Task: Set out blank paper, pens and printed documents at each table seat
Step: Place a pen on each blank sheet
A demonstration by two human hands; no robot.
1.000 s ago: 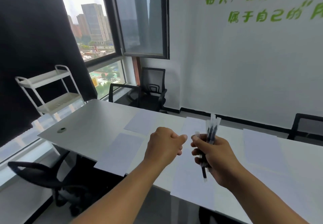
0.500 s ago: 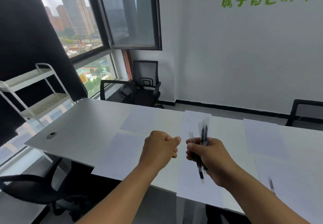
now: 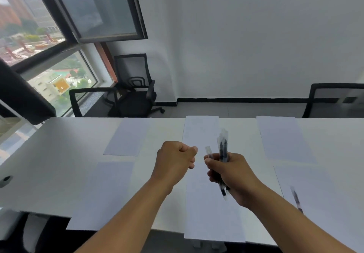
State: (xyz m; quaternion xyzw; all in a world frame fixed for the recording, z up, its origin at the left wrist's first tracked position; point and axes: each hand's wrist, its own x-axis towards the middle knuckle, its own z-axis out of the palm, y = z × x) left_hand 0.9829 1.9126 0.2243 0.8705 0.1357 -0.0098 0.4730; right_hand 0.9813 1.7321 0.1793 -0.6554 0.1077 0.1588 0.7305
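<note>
- Right now our right hand (image 3: 232, 174) is curled round a bundle of pens (image 3: 223, 150), tips up; we judge it serves as the stock to deal from, one per seat.
- Our left hand (image 3: 174, 160) is balled into a fist with nothing in it, just beside the right at its 9 o'clock, probably poised to pull the next pen.
- Both hover above the table (image 3: 59, 154), over the near middle sheet (image 3: 208, 203); this seat has paper, no pen that we can see.
- One pen (image 3: 295, 197) already lies on the sheet at 3 o'clock (image 3: 319, 193), so that seat looks served.
- More sheets: far row at 10 (image 3: 128, 138), 12 (image 3: 201, 128) and 1 o'clock (image 3: 283, 138), plus a near one at 8 o'clock (image 3: 104, 193). Blank or printed, we cannot tell; too washed out.
- Around: chairs at 11 o'clock (image 3: 136, 87) and at 2 o'clock (image 3: 334, 99), window (image 3: 49, 55) at 10 o'clock, a cable hole (image 3: 6, 179) at 9 o'clock.
- Nothing sits between the hands and the sheet; far seats mean a reach across.
</note>
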